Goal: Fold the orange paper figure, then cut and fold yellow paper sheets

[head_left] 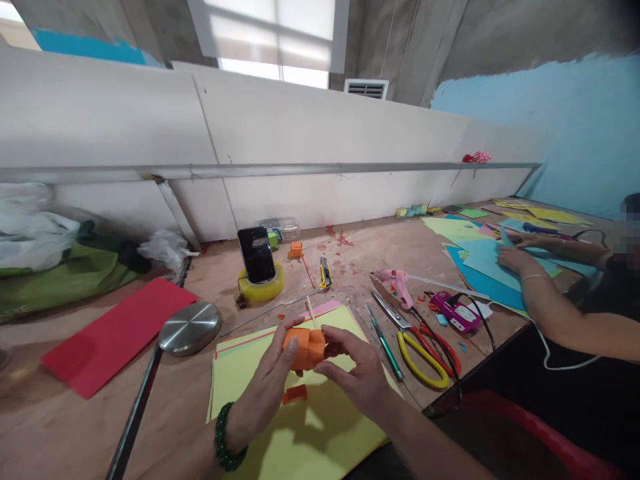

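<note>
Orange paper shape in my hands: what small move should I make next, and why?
I'd probably steady the orange paper shape with your left hand and reach with your right hand for the loose orange piece, since both hands are on the shape and that piece lies close by on the yellow paper.

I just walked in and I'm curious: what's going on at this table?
The left hand and right hand hold a folded orange paper piece between their fingers, above yellow paper. A smaller orange piece lies just below. To the right, scissors and a pink glue gun lie untouched. Farther right, another person's hands are at light blue paper.
</note>
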The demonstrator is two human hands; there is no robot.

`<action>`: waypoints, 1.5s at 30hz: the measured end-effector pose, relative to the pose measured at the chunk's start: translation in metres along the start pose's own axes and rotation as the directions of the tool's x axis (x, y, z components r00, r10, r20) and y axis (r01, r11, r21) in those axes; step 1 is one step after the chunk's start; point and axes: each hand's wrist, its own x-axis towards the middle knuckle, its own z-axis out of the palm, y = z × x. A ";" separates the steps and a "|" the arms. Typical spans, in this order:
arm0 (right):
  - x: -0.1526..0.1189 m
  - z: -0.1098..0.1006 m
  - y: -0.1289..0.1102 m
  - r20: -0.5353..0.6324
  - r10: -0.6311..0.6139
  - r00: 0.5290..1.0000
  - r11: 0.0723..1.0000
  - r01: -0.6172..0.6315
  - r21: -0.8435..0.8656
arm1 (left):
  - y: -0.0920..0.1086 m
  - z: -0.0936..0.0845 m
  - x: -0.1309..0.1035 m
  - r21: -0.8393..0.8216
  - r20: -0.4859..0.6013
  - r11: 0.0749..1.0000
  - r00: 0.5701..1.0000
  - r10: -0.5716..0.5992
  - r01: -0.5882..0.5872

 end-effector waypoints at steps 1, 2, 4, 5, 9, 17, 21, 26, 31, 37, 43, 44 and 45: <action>0.000 0.001 0.000 0.003 -0.008 1.000 1.000 0.008 0.010 | 0.000 0.000 0.000 0.007 0.004 1.000 1.000 -0.005 0.005; 0.000 0.001 0.000 0.006 -0.017 1.000 1.000 0.017 0.019 | 0.000 0.000 -0.001 0.018 0.007 1.000 1.000 -0.012 0.012; 0.001 0.002 -0.001 0.018 -0.017 1.000 0.999 0.017 0.032 | 0.001 0.001 -0.001 0.041 0.016 0.999 0.999 -0.028 0.027; 0.002 0.003 -0.001 0.025 -0.013 1.000 0.999 0.012 0.035 | 0.002 0.001 -0.002 0.049 0.018 0.998 0.999 -0.029 0.029; 0.002 0.004 -0.002 0.052 0.018 0.998 0.999 -0.019 0.028 | 0.003 0.001 -0.002 0.039 0.030 0.999 0.999 -0.039 0.038; 0.006 -0.002 0.001 0.032 0.009 0.999 0.999 -0.010 0.034 | -0.006 -0.002 0.006 -0.238 0.049 0.959 0.988 -0.150 0.157; 0.009 -0.003 -0.002 0.028 -0.008 1.000 0.999 0.007 0.047 | -0.005 0.001 0.005 -0.247 0.161 0.938 0.965 -0.207 0.242; 0.006 0.000 -0.004 0.046 0.035 0.998 0.992 -0.040 0.124 | -0.006 0.000 0.004 -0.203 0.207 0.940 0.950 -0.233 0.275; 0.004 0.001 -0.003 0.056 0.063 0.996 0.979 -0.072 0.188 | -0.005 -0.004 0.007 -0.074 0.284 0.966 0.934 -0.216 0.246; 0.006 -0.003 -0.004 0.038 0.018 0.999 0.978 -0.025 0.209 | -0.001 -0.005 0.009 -0.093 0.315 0.973 0.933 -0.171 0.210; 0.007 -0.006 -0.005 0.007 -0.023 1.000 0.978 0.021 0.208 | -0.004 -0.006 0.009 -0.071 0.327 0.989 0.940 -0.098 0.128; 0.007 -0.005 -0.005 0.010 -0.023 1.000 0.976 0.020 0.216 | -0.005 -0.006 0.010 -0.067 0.333 0.991 0.939 -0.088 0.117; 0.007 -0.005 -0.005 0.010 -0.020 1.000 0.975 0.018 0.222 | -0.005 -0.006 0.010 -0.065 0.342 0.992 0.936 -0.081 0.109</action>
